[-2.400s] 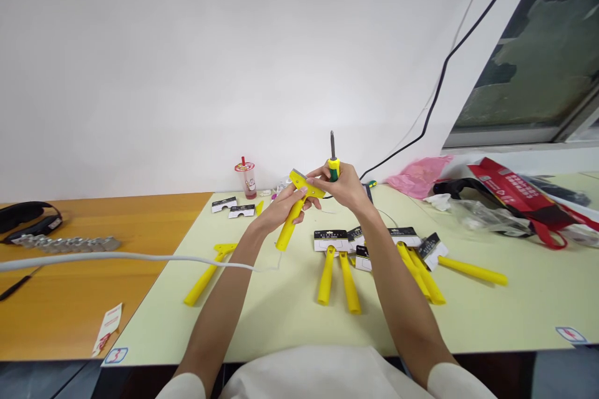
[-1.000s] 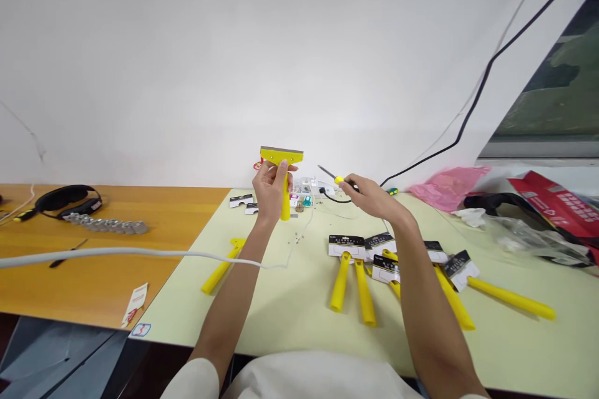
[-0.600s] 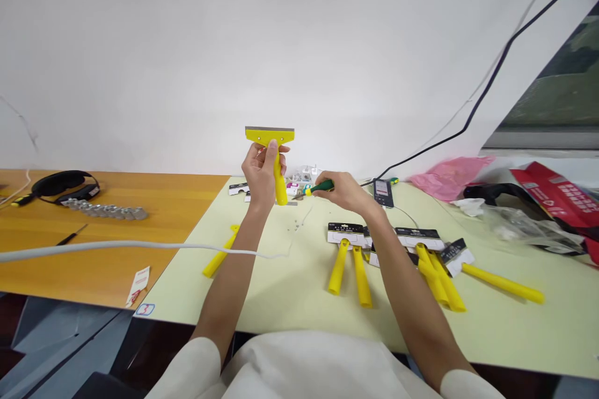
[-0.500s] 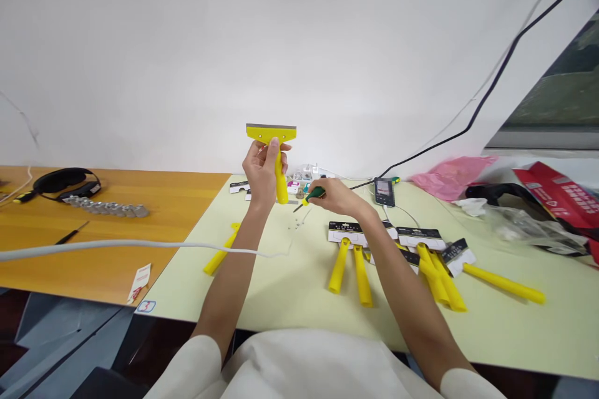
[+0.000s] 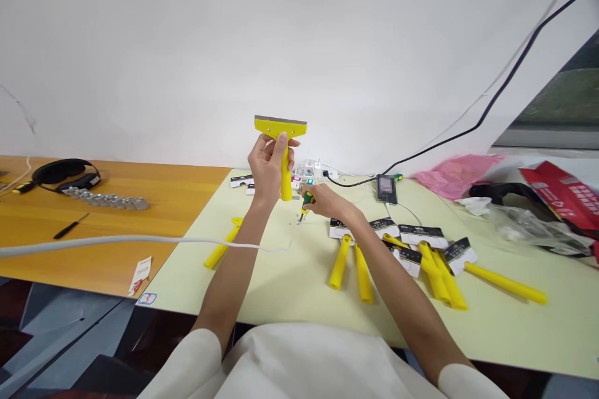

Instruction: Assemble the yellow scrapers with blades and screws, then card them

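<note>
**A yellow scraper (image 5: pixel 285 165) held up over a pale worktop (image 5: pixel 281 287)**

We face a broad white wall (image 5: pixel 187 43), with the worktop spread out in front of it. On the right side of the worktop lies a loose cluster of yellow-handled tools (image 5: pixel 340 265), fitted with black-and-white cards (image 5: pixel 423 235). Our left hand (image 5: pixel 269 171) grips the scraper by its handle (image 5: pixel 286 187), holding it in the air, nearly upright, with the grey blade (image 5: pixel 281 119) along the top. A lone yellow tool (image 5: pixel 223 246) lies to the left. Our right hand (image 5: pixel 325 201) is closed around a green-and-yellow screwdriver (image 5: pixel 307 201), tilted tip down near tiny bits (image 5: pixel 298 222) on the worktop. We cannot tell whether the tip touches them.
</note>
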{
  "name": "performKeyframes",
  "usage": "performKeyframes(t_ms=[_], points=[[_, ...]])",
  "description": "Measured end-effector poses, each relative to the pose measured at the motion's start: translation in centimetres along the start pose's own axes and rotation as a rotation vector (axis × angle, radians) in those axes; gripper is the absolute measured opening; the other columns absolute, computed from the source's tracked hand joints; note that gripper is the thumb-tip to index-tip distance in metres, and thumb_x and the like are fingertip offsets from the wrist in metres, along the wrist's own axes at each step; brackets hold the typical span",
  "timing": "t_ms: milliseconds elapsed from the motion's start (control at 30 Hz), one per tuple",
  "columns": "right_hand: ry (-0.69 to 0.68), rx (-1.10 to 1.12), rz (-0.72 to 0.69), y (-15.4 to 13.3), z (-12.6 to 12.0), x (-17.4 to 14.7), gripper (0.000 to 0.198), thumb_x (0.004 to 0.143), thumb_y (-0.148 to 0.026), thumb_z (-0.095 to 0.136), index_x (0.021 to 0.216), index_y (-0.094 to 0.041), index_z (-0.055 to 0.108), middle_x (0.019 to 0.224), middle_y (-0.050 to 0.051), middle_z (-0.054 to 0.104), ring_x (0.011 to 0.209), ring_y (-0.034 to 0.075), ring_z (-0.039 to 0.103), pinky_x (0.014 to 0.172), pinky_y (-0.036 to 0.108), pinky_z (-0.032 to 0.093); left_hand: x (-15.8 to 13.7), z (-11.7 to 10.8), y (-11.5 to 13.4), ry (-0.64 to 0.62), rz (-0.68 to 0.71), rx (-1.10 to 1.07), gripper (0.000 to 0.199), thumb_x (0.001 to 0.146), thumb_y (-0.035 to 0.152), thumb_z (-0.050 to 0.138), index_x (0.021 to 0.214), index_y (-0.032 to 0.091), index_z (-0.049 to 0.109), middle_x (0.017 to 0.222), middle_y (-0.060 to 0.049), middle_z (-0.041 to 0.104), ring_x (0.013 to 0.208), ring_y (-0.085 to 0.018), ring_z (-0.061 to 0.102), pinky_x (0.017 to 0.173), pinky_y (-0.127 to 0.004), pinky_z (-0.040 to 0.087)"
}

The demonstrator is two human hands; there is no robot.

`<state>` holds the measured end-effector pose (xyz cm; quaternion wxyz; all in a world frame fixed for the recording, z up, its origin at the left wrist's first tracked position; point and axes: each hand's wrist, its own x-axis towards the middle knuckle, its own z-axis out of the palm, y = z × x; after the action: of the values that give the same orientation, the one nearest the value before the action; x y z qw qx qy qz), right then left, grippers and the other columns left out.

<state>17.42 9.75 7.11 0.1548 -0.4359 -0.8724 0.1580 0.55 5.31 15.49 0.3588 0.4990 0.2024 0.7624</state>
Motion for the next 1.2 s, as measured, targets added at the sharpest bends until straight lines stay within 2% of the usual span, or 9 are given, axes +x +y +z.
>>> performKeyframes(t_ms=[233, 700, 867, 1033, 1200], points=[[-0.012, 0.007, -0.014, -0.6, -0.1, -0.3, 0.02, 0.096, -0.02, 0.079, 0.115, -0.019, 0.074, 0.094, 0.005, 0.073, 0.09, 0.021, 0.065, 0.078, 0.028, 0.044, 0.0, -0.1, -0.1, -0.01, -0.001, 0.006, 0.037, 0.096, 0.051, 0.086, 0.096, 0.022, 0.063, 0.093, -0.006, 0.079, 0.06, -0.009, 0.06, 0.051, -0.025, 0.046], [-0.016, -0.011, -0.012, -0.7, 0.3, -0.1, 0.02, 0.094, -0.018, 0.08, 0.112, -0.023, 0.073, 0.101, 0.007, 0.074, 0.106, 0.027, 0.066, 0.081, 0.03, 0.045, 0.1, -0.2, -0.5, -0.017, -0.031, -0.001, 0.036, 0.096, 0.05, 0.087, 0.096, 0.023, 0.064, 0.093, -0.006, 0.078, 0.061, -0.01, 0.062, 0.05, -0.026, 0.045], [-0.018, -0.006, -0.01, -0.8, 0.2, -0.2, 0.019, 0.094, -0.018, 0.081, 0.111, -0.022, 0.074, 0.1, 0.007, 0.074, 0.101, 0.026, 0.067, 0.08, 0.029, 0.045, 0.1, -0.2, -0.5, -0.028, -0.029, -0.009, 0.036, 0.095, 0.05, 0.087, 0.096, 0.023, 0.064, 0.093, -0.005, 0.078, 0.06, -0.01, 0.061, 0.05, -0.026, 0.045], [0.012, 0.025, -0.013, -0.7, -1.2, -0.8, 0.019, 0.097, -0.021, 0.078, 0.116, -0.021, 0.075, 0.096, 0.005, 0.075, 0.091, 0.023, 0.067, 0.078, 0.03, 0.045, 0.2, -0.4, -0.6, -0.012, -0.035, 0.009, 0.036, 0.095, 0.05, 0.087, 0.096, 0.022, 0.064, 0.094, -0.006, 0.079, 0.06, -0.01, 0.061, 0.05, -0.025, 0.045], [0.134, 0.126, -0.007, -0.9, -4.2, -2.4, 0.013, 0.093, -0.025, 0.078, 0.106, -0.024, 0.074, 0.088, 0.002, 0.076, 0.08, 0.021, 0.066, 0.075, 0.03, 0.045, 1.1, -1.6, -2.3, 0.017, -0.112, 0.031, 0.042, 0.091, 0.053, 0.089, 0.091, 0.021, 0.061, 0.094, -0.006, 0.08, 0.06, -0.009, 0.061, 0.049, -0.023, 0.045]])
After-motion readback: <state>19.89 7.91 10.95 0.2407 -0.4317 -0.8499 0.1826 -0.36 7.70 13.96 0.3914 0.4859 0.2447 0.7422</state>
